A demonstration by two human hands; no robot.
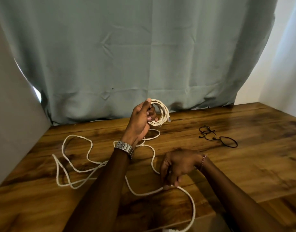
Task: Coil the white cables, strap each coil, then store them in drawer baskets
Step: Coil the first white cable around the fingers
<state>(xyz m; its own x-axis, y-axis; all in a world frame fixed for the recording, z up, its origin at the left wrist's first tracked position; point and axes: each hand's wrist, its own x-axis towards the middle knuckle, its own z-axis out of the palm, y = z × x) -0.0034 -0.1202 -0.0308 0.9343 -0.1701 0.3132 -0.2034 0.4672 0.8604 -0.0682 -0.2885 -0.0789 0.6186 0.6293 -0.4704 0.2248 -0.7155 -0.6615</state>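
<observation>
My left hand is raised above the wooden table and grips a small coil of white cable, its clear plug end sticking out at the right. From the coil the loose white cable trails down and lies in wide loops across the table. My right hand rests low on the table with its fingers pinched on a stretch of that same cable, which runs on toward the near edge. Thin black straps lie in a small pile to the right, apart from both hands.
A grey-green curtain hangs behind the table's far edge. A white wall panel stands at the left and a white wall at the right. Something white shows at the bottom edge.
</observation>
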